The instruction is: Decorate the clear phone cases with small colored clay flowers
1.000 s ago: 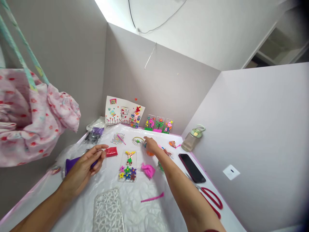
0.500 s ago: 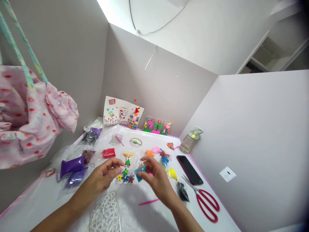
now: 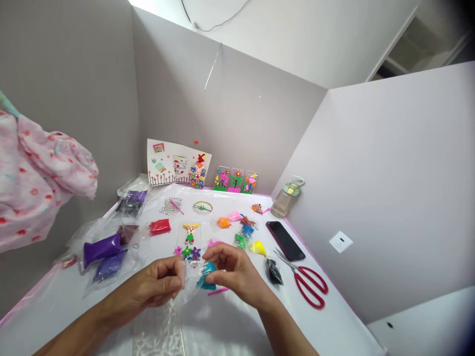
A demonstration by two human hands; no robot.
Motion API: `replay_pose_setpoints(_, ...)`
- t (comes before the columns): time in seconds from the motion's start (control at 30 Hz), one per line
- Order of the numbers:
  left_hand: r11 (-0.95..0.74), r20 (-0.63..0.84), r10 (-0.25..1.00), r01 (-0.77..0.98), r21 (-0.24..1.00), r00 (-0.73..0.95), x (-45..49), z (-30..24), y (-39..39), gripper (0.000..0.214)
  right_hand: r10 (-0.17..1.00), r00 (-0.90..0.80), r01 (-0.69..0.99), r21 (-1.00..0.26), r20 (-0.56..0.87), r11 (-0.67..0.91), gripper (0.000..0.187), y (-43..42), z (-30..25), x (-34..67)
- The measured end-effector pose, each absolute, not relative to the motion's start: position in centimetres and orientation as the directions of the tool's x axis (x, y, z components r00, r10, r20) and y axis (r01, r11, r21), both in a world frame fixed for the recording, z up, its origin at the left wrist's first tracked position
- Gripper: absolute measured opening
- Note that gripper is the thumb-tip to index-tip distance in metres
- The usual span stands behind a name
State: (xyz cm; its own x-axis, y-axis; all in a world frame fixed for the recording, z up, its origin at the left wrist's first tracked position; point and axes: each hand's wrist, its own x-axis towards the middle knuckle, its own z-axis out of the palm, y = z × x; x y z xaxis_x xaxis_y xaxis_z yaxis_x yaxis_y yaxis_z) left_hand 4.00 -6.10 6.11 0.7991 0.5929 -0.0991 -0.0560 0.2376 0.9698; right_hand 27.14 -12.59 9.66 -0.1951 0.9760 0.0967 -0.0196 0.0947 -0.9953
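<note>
Between my hands is a clear plastic bag with blue-teal clay in it. My left hand pinches the bag's left edge. My right hand grips the bag by the clay, thumb and fingers closed on it. Just beyond them lies a clear phone case bearing a clay rabbit and several clay flowers; the bag and my hands hide its near part. A pink stick lies partly behind the bag. Below my left hand is a clear case with white web-like lines.
Scissors, a phone and a bottle stand or lie at the right. Bagged clay in purple, red, yellow and black surrounds the middle. Decorated cases lean against the back wall.
My left hand has come to the bag and now pinches its edge. The bag has moved nearer to me and is stretched between both hands. The view has shifted to the right.
</note>
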Motion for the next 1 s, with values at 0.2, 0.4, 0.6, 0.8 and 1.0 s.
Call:
replay_pose_setpoints(0.2,0.133,-0.031,0.664,-0.078,0.988,0.747,4.0,6.3,-6.4,0.042,0.902,0.043,0.472,-0.804,0.431,0.361,0.025,-13.9,9.5,26.1)
replay_pose_setpoints(0.4,-0.007,0.058,0.679,-0.072,0.997,0.732,5.4,5.9,-7.4,0.036,0.975,-0.191,0.278,-0.946,0.116,0.167,0.039,-14.7,9.1,23.9)
replay_pose_setpoints(0.6,-0.118,0.113,0.68,-0.045,0.992,0.725,4.9,6.9,-7.8,0.029,0.975,-0.19,0.041,-0.992,0.113,0.123,0.031,-14.1,8.9,24.3)
replay_pose_setpoints(0.8,-0.305,0.189,0.858,0.177,0.936,0.478,5.1,5.3,-8.0,0.013,0.929,-0.186,0.392,-0.843,0.319,0.368,0.017,-14.1,8.2,23.6)
replay_pose_setpoints(1.0,-0.265,0.164,0.837,0.124,0.956,0.523,5.8,5.3,-8.0,0.018,0.744,-0.206,0.776,-0.357,0.636,0.52,0.017,-13.6,6.0,23.4)
